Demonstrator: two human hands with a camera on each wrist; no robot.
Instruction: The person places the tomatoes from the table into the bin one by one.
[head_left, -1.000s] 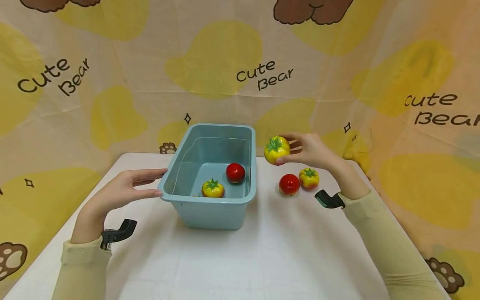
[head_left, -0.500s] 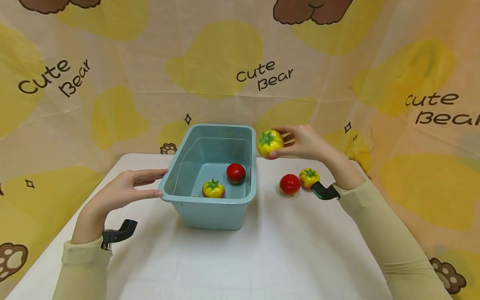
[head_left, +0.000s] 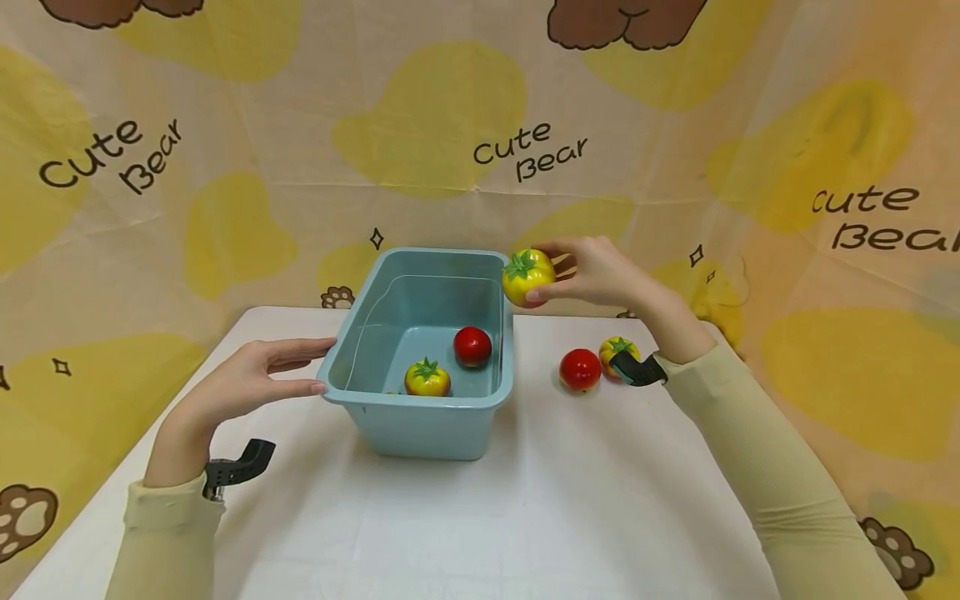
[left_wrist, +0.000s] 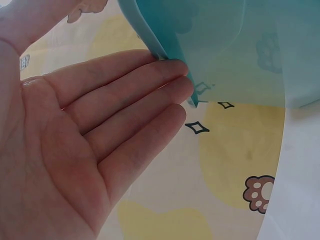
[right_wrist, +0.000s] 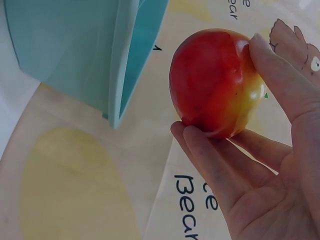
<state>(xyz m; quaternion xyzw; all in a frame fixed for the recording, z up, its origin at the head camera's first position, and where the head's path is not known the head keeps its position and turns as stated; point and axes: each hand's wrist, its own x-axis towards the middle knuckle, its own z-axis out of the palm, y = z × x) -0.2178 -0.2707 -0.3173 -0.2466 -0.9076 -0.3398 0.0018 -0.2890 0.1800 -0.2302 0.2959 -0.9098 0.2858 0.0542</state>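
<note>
My right hand (head_left: pixel 592 271) holds a yellow-and-red tomato (head_left: pixel 528 277) with a green leafy top, thumb on one side and fingertips on the other. It is in the air by the far right rim of a blue-grey plastic bin (head_left: pixel 431 429). The right wrist view shows the tomato's red underside (right_wrist: pixel 210 75) beside the bin wall (right_wrist: pixel 70 55). My left hand (head_left: pixel 232 383) has straight fingers touching the bin's left rim; the left wrist view shows the extended fingers (left_wrist: pixel 135 105) against it. Inside the bin lie a red ball-shaped fruit (head_left: pixel 472 347) and another yellow-red tomato (head_left: pixel 427 378).
On the white table (head_left: pixel 465 533), right of the bin, sit a red round fruit (head_left: pixel 580 370) and a yellow-red tomato (head_left: pixel 617 348), partly behind the black wrist mount (head_left: pixel 637 369). A patterned cloth (head_left: pixel 427 117) rises behind the table. The bin's near wall hides part of its floor.
My right hand has carried the tomato leftward and upward, from right of the bin to its far right rim. The left hand and the bin have stayed put.
</note>
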